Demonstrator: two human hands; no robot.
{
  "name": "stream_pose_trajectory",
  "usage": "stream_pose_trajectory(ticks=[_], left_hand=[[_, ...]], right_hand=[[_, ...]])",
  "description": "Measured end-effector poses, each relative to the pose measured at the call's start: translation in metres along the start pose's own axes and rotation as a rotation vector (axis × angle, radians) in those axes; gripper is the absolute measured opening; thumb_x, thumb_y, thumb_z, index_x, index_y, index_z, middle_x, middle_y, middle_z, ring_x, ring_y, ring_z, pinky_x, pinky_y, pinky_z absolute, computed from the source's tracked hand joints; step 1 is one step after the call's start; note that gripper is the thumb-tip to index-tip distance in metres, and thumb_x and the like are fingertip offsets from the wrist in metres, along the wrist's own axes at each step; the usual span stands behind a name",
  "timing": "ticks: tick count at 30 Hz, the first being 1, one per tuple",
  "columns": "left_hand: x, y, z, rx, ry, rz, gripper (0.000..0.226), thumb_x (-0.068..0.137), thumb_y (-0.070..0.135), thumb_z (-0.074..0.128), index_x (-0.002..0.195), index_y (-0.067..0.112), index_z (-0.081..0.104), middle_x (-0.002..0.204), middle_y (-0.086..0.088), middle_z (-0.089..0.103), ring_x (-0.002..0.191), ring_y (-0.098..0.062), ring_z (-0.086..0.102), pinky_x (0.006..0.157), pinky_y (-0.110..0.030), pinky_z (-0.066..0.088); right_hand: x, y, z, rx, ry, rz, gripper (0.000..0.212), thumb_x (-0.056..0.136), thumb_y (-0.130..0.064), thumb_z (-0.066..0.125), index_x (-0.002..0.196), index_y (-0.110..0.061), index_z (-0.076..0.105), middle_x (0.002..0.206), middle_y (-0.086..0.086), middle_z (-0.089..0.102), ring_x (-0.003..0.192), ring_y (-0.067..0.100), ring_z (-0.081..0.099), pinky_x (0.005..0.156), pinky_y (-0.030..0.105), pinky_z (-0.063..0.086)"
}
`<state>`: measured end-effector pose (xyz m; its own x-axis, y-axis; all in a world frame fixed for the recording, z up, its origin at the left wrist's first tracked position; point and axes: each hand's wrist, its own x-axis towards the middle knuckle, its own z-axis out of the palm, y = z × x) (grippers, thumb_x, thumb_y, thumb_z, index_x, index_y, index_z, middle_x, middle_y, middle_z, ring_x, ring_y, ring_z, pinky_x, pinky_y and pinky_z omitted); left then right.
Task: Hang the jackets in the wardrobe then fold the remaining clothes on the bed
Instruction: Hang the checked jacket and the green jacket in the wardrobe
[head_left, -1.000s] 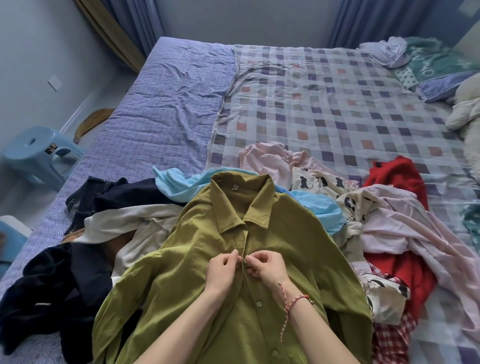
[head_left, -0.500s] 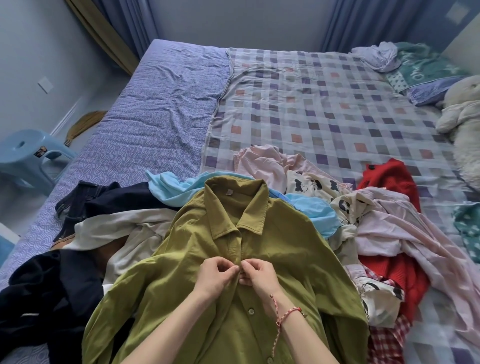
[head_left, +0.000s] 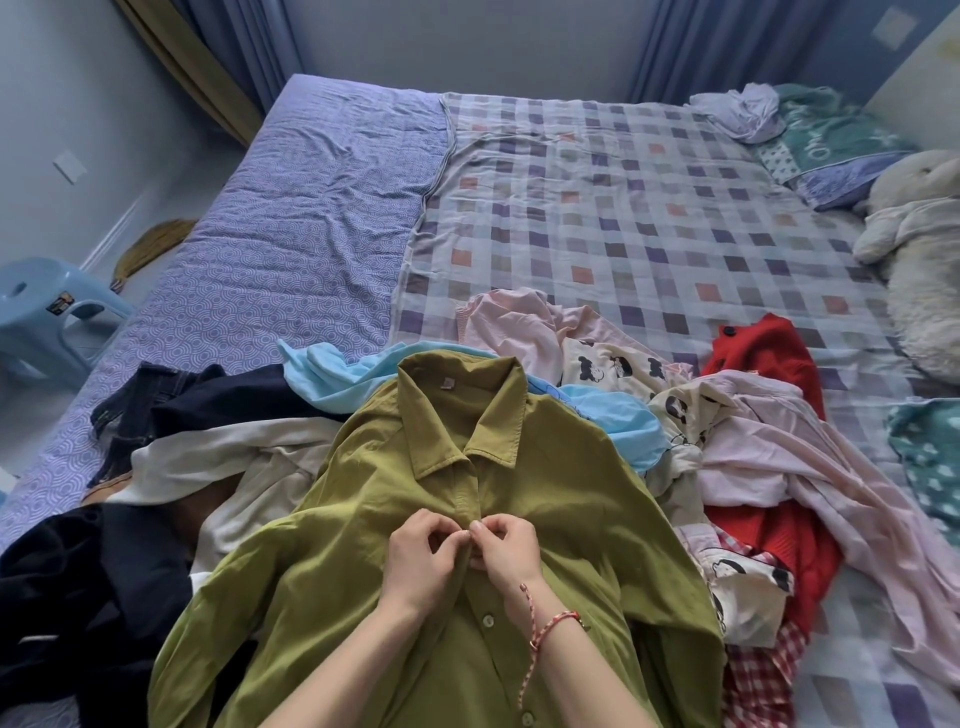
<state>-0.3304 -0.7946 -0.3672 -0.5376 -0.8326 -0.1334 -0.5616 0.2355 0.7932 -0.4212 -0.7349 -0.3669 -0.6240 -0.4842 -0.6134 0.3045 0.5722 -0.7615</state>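
Bed (head_left: 311, 218), viewed from its foot. One green shirt (head_left: 363, 561) lies face up on top of the clothes heap, right in front of the person. Its collar points away and its hem runs out of view toward the body. The long axis follows the button strip, straight out from the chest.

- Left hand (head_left: 418, 564) and right hand (head_left: 509, 551) are together on the strip below the collar, fingertips meeting. Each pinches one edge of the cloth. They look to be working a button, which the fingers hide.
- Neither hand is nearer. Left sits left of the strip, right sits right of it. A cord bracelet (head_left: 558, 623) is on the right wrist.
- Buttons (head_left: 487, 621) below the hands: two in view, both look closed.
- Judged step: closing the front before folding. The next button would lie up the strip toward the collar.

Count of other clothes is rough because of overlap:
- dark pieces (head_left: 78, 597)
- a cream piece (head_left: 234, 457)
- a light blue one (head_left: 613, 421)
- pink ones (head_left: 519, 327)
- a cartoon print (head_left: 613, 369)
- a red one (head_left: 769, 358)
- a red check (head_left: 758, 680)

All of these look unfolded.
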Motion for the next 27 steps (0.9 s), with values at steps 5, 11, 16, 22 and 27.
stream_pose_trajectory(ticks=[5,11,16,22,27], left_hand=[[0.013,0.009,-0.008,-0.203,-0.163,-0.259,0.023,0.08,0.009,0.071,0.062,0.021,0.062,0.056,0.011,0.06,0.058,-0.006,0.053,0.057,-0.013,0.041],[0.021,0.014,-0.022,-0.318,-0.367,-0.546,0.02,0.087,0.017,0.064,0.068,0.012,0.064,0.047,0.004,0.051,0.043,-0.004,0.043,0.043,-0.015,0.036],[-0.021,0.009,-0.024,0.159,-0.098,-0.091,0.017,0.085,0.033,0.064,0.079,0.02,0.055,0.08,0.005,0.056,0.072,-0.013,0.053,0.068,-0.027,0.045],[-0.084,-0.015,-0.006,0.541,-0.147,-0.054,0.024,0.085,0.042,0.058,0.091,0.02,0.049,0.094,0.006,0.048,0.092,-0.014,0.057,0.068,-0.024,0.043],[-0.086,-0.029,0.0,0.657,-0.079,0.108,0.037,0.043,0.012,0.088,0.065,0.013,0.059,0.06,-0.001,0.052,0.047,-0.018,0.056,0.034,-0.025,0.042]], right_hand=[[-0.003,0.0,-0.008,0.06,-0.066,-0.087,0.02,0.09,-0.004,0.058,0.071,-0.011,0.055,0.064,0.002,0.054,0.054,0.007,0.051,0.052,0.015,0.048],[-0.003,0.004,-0.006,-0.128,-0.034,-0.183,0.022,0.086,-0.008,0.063,0.073,-0.024,0.053,0.071,-0.006,0.058,0.069,0.014,0.055,0.072,0.03,0.05],[-0.029,0.015,-0.031,-0.244,0.073,-0.244,0.027,0.084,-0.002,0.059,0.074,-0.026,0.056,0.074,-0.011,0.061,0.072,0.007,0.058,0.068,0.011,0.044],[-0.064,0.064,-0.035,-0.67,-0.053,-0.26,0.007,0.091,-0.02,0.055,0.097,-0.018,0.056,0.101,-0.001,0.056,0.097,0.017,0.056,0.085,0.022,0.041],[-0.061,0.06,-0.026,-0.679,0.016,-0.255,0.009,0.094,-0.024,0.052,0.094,-0.016,0.055,0.096,-0.002,0.05,0.083,0.013,0.046,0.08,0.025,0.04]])
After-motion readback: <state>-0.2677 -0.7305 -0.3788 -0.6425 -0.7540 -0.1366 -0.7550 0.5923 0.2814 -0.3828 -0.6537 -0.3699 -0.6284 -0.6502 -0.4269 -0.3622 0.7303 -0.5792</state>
